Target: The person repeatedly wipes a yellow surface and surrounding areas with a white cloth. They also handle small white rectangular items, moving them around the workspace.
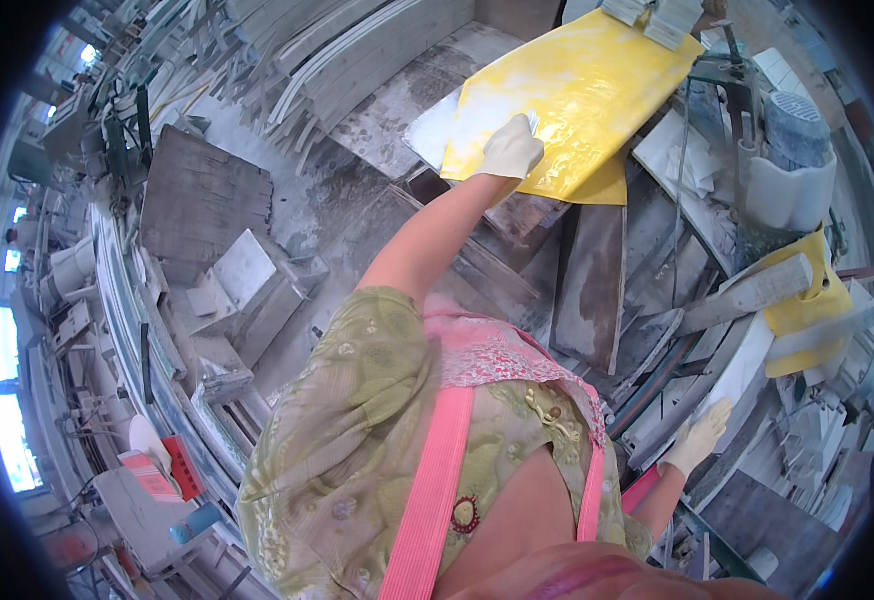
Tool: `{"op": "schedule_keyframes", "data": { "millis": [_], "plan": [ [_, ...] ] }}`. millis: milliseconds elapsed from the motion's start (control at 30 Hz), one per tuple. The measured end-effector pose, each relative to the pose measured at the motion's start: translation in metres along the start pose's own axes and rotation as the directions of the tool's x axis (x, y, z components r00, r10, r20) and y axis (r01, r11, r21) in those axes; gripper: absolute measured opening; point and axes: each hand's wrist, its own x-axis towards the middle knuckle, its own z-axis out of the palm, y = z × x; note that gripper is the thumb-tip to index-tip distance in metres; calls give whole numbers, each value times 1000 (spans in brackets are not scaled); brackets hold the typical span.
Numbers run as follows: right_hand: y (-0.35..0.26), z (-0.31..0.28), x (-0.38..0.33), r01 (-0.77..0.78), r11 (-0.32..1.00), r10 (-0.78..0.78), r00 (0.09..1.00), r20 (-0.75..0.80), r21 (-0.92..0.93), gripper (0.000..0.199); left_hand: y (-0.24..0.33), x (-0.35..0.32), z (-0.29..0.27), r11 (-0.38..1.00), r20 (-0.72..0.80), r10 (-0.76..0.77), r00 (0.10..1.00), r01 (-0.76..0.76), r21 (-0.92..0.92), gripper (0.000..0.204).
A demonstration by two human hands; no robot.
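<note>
My left hand (513,150), in a pale glove, is closed over the near left part of a wet, shiny yellow sheet (597,100). A small whitish edge shows at its fingers; what the hand grips I cannot make out. White smears cover the sheet's left part, and a white slab corner (429,130) shows from under it. My right hand (699,437), gloved too, lies with fingers stretched out on a long pale strip (732,385) at the right.
Grey blocks (669,22) weigh on the sheet's far end. At the right stand a motor-like ribbed cylinder (795,125) and a second yellow sheet (807,300) under boards. Leaning dark slabs (589,290) are below the sheet. Long pale strips (357,60) are stacked at the far left.
</note>
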Motion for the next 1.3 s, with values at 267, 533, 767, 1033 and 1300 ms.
{"op": "schedule_keyframes", "data": {
  "millis": [267, 533, 767, 1033, 1300],
  "plan": [
    [9, -38, 56, -437, 666, 376, 897, 235, 605, 56, -9, 2, -8, 994, 39, 6, 999, -2, -107, 42],
    [-227, -112, 115, -58, -55, 38, 997, 60, 997, 45, -20, 19, -38, 999, 380, 50, 924, -48, -14, 50],
    [-427, -174, 144, -16, -185, -134, 991, -9, 983, 53, -51, 24, -49, 985, 225, 49, 973, -10, -171, 56],
    [-518, -194, 127, 78, -80, -93, 992, -86, 994, 45, -50, 52, -51, 991, 290, 41, 956, -1, -135, 47],
    [-538, -138, 149, -39, -197, -256, 967, -13, 980, 62, -34, 55, -53, 992, 434, -8, 901, 61, -108, 73]
  ]
}}
